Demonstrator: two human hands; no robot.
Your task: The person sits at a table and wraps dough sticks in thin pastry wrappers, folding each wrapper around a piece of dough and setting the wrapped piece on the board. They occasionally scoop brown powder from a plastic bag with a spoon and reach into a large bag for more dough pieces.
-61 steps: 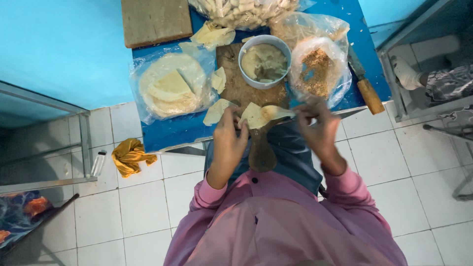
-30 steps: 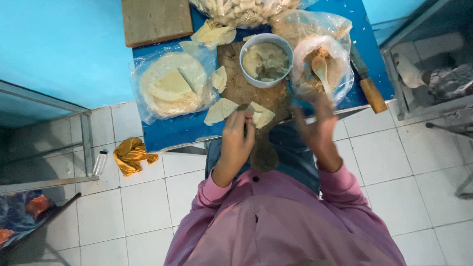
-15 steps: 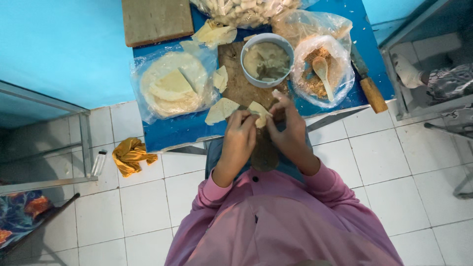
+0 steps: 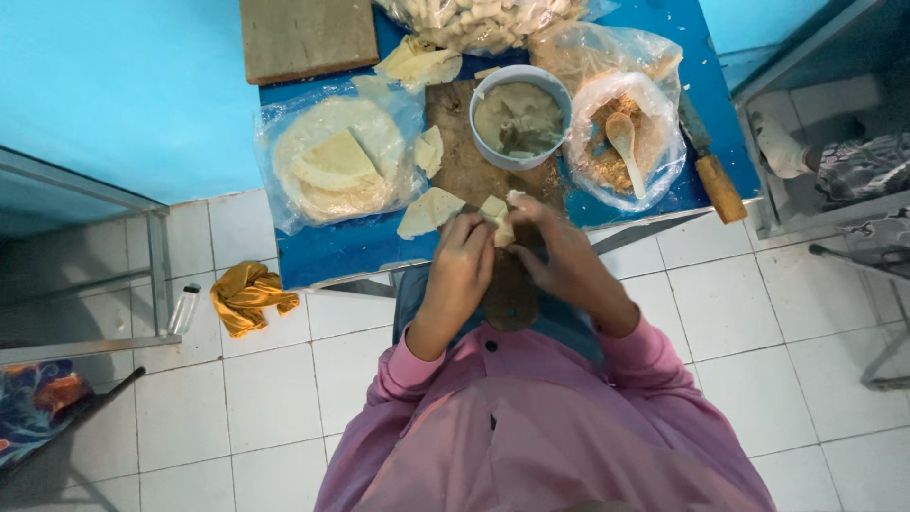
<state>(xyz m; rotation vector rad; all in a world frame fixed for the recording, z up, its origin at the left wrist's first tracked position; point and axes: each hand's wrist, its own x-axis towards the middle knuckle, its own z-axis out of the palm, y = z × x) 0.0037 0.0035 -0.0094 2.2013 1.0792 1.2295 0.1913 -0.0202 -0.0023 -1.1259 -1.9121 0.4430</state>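
Note:
My left hand [image 4: 463, 261] and my right hand [image 4: 559, 256] meet at the near edge of the blue table [image 4: 332, 251], both pinching a small pale folded dough wrapper [image 4: 496, 216]. Another triangular wrapper [image 4: 428, 210] lies just left of my hands on a brown wooden board [image 4: 464, 166]. Beyond the hands stands a grey bowl of pale paste [image 4: 519, 116]. To its right a clear bag of brown crumbly filling [image 4: 621, 142] holds a pale spoon [image 4: 626, 142]. A stack of round wrappers on plastic [image 4: 332, 166] lies at the left.
A knife with a wooden handle [image 4: 711, 175] lies at the table's right edge. A bag of pale finished pieces [image 4: 474, 19] and a wooden block [image 4: 308, 38] sit at the far side. A yellow cloth [image 4: 245, 294] and small bottle [image 4: 185, 308] lie on the white tiled floor.
My right hand left the spoon in the filling bag and came back to the wrapper. Both hands now close around it, folding it tighter.

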